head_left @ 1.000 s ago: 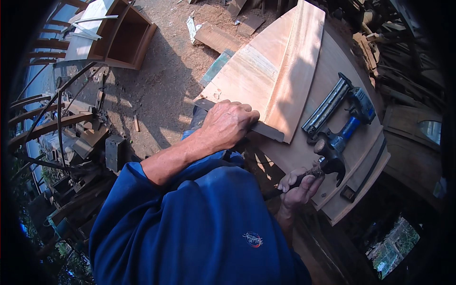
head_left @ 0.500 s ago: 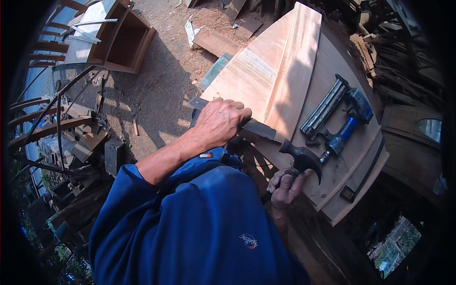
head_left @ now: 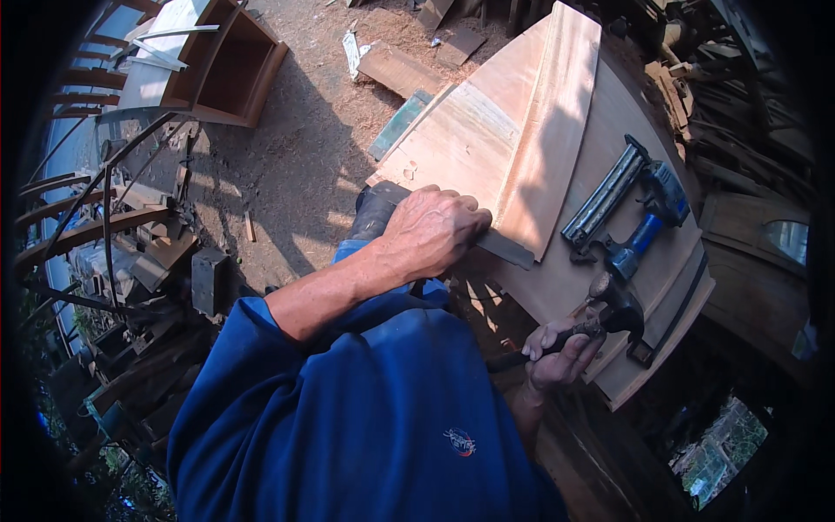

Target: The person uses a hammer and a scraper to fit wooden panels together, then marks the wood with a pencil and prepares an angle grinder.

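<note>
My left hand (head_left: pixel 435 228) is closed over a long, dark, flat bar (head_left: pixel 509 250). The bar lies along the near edge of a pale wooden panel (head_left: pixel 474 143), its two ends showing on either side of the fist. To the right, my right hand (head_left: pixel 557 358) grips the handle of a claw hammer (head_left: pixel 619 306). The hammer's dark head is apart from the bar's right end, over the panel's lower right part. Just beyond it lies a blue and grey nail gun (head_left: pixel 644 217) with a long metal magazine.
A raised wooden strip (head_left: pixel 550 113) runs lengthwise along the panel. At far left stands an open wooden cabinet (head_left: pixel 230 65). Boards (head_left: pixel 404 70) and shavings lie on the ground beyond. Scrap wood (head_left: pixel 722 113) is piled at right, and a dark strap (head_left: pixel 674 309) lies at the panel's right end.
The hammer has swung right, away from the end of the bar, with my right hand. My left hand and the bar appear slightly further right; the whole view has shifted a little.
</note>
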`<state>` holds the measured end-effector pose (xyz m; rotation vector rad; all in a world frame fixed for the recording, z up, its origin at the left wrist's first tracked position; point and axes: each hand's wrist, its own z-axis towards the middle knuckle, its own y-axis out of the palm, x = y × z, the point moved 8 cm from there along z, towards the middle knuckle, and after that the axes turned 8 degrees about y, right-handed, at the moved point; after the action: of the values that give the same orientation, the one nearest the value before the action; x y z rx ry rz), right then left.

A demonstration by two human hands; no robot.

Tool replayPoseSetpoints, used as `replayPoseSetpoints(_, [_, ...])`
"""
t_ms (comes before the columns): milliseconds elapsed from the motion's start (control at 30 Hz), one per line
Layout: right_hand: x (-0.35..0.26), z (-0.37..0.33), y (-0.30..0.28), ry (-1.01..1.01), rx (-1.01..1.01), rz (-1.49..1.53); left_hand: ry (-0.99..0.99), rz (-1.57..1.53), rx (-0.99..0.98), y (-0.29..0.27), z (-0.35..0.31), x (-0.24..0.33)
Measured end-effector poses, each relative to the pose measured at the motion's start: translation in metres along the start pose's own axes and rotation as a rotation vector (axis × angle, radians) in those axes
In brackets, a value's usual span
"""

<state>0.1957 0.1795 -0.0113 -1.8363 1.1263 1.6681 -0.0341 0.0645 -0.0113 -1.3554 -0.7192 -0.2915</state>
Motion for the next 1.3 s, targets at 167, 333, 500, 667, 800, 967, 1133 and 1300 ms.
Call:
replayPoseSetpoints(167, [-0.002,-0.006,0.0,-0.029,0.007,-0.041,-0.013,-0.022,0.013,-0.003,0.002,-0.003])
replayPoseSetpoints(333, [0.037,-0.005,0.024,0.191,-0.2,-0.213,-0.019,-0.084,0.061,-0.017,0.001,-0.002])
replayPoseSetpoints(500, [0.026,-0.01,0.037,0.062,-0.129,-0.139,-0.017,-0.069,0.059,-0.007,0.004,-0.003])
replayPoseSetpoints(667, [0.034,-0.005,0.032,0.064,-0.143,-0.237,-0.052,-0.002,-0.024,-0.013,-0.001,-0.008])
replayPoseSetpoints(800, [0.012,0.005,0.01,0.018,0.04,-0.001,-0.062,-0.01,0.008,-0.006,-0.001,-0.008])
replayPoseSetpoints(967, [0.023,0.004,0.034,0.076,-0.191,-0.295,-0.025,0.015,0.011,-0.008,0.0,-0.006])
replayPoseSetpoints(1133, [0.027,0.006,0.025,0.091,-0.067,-0.117,-0.036,0.011,0.012,-0.002,0.001,-0.008])
replayPoseSetpoints(1300, [0.012,0.003,0.015,0.014,0.048,0.149,-0.07,0.024,-0.003,-0.002,-0.005,-0.008])
